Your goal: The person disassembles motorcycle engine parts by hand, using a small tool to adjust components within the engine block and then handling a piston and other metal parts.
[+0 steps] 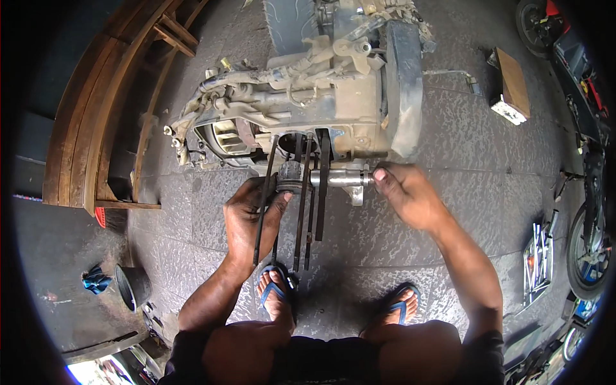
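A dusty scooter engine [327, 109] lies on the floor in front of me. Several long dark studs [300, 218] stick out of it toward me, around its round cylinder opening. Among the studs sits a dark piston [292, 173], gripped by the fingers of my left hand [250, 215]. A shiny cylindrical metal tool [340, 178] lies crosswise, its left end against or very near the piston's side. My right hand [407, 192] is closed at the tool's right end, thumb pressed there. Beside the studs hangs a flat dark strip [322, 192]. The exact contact between tool and piston is hidden.
To the left stands a wooden bench [96, 128], with a dark bucket [131, 289] and a blue cloth [96, 280] nearer me. At the right are a wooden block [510, 83], a metal tray of tools [539, 263] and a motorcycle wheel [587, 250]. My sandalled feet flank the work.
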Motion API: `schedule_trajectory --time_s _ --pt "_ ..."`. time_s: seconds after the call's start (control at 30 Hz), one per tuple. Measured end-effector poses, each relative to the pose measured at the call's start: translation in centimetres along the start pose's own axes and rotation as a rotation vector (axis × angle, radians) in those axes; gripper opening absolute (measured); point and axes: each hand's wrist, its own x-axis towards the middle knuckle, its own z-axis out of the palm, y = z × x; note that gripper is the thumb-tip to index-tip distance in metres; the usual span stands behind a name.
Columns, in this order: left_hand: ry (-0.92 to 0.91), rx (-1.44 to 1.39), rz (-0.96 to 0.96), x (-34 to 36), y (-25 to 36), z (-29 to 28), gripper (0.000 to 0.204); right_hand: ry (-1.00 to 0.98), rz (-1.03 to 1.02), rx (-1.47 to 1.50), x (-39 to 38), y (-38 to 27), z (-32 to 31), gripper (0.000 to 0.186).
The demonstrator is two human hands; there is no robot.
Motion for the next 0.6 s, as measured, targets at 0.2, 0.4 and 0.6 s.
schedule_trajectory --time_s 0.2,0.4,0.6 --pt "0.016 -0.021 0.036 0.1 -0.4 -0.1 0.016 0.038 0.156 0.135 -0.3 -0.4 1.2 0.053" --pt "-0.002 -0.03 0.022 0.0 -0.3 -0.2 0.016 0.099 -0.2 -0.185 -0.2 0.8 0.9 0.044" --pt "-0.009 -0.074 -0.045 0.0 -0.8 0.5 0.019 -0.092 0.219 0.342 -0.8 1.4 0.7 0.053"
